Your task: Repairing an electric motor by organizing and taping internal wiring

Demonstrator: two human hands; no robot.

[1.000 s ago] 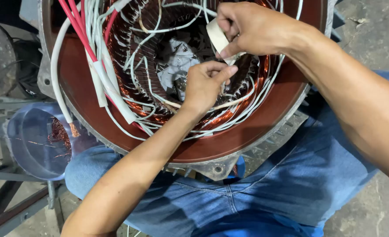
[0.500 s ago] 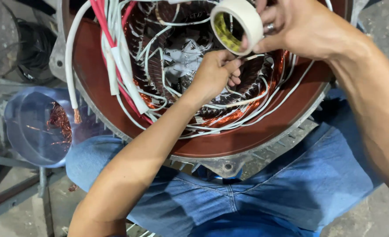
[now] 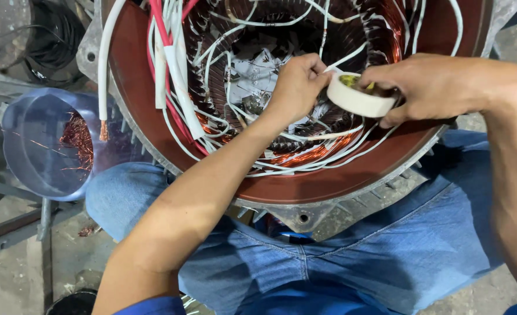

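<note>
A large motor stator (image 3: 328, 184) with a reddish-brown inner wall rests against my lap, its copper windings (image 3: 305, 154) and several white sleeved leads (image 3: 177, 81) showing inside. My right hand (image 3: 427, 84) holds a roll of white tape (image 3: 357, 96) over the windings. My left hand (image 3: 296, 87) reaches into the bore and pinches the tape's loose end right beside the roll. A few red leads (image 3: 159, 26) run along the upper left of the bore.
A bluish plastic tub (image 3: 43, 146) with scraps of copper wire stands at the left on a metal frame (image 3: 13, 192). A coil of black cable (image 3: 54, 35) lies at the upper left. My blue jeans (image 3: 352, 262) fill the lower part.
My right hand has brought the tape roll down from the upper rim to the middle of the bore and tilted it flat. My left hand stayed on the tape end.
</note>
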